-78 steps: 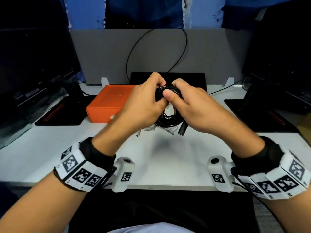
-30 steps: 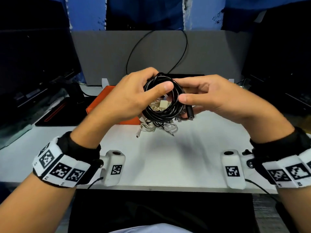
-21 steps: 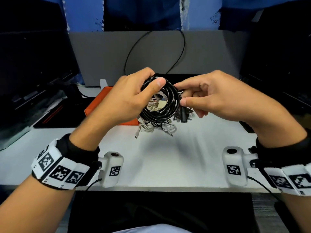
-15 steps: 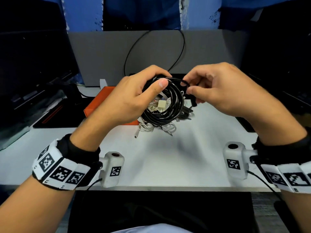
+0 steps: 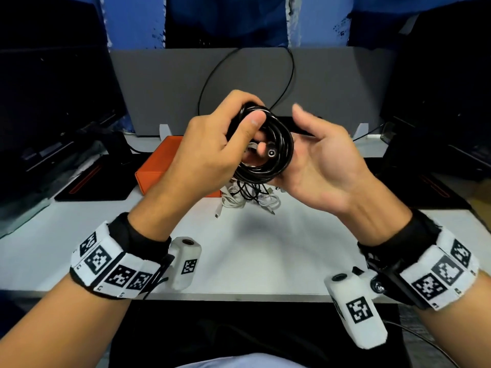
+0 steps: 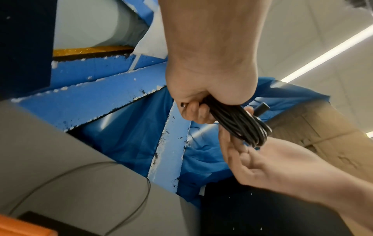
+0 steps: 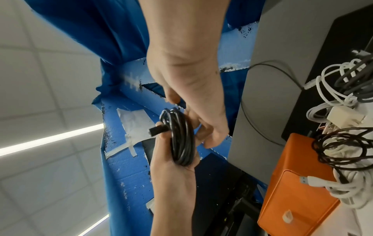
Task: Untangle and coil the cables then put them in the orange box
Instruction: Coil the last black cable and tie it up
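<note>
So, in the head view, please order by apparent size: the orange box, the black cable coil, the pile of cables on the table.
1. orange box, though the left hand hides part
2. black cable coil, nearer the camera
3. pile of cables, partly hidden; the order of 2 and 3 is unsure

White desk (image 5: 247,251) as landmark. Grey partition panel (image 5: 332,83) upright along desk's far edge, thin black wire (image 5: 291,73) looping across its face. Blue sheeting (image 5: 225,19) above and behind panel. Dark monitors (image 5: 53,96) at desk's left and right ends. Overhead, white tiled ceiling (image 7: 40,71) with long strip lights (image 7: 50,140).
</note>
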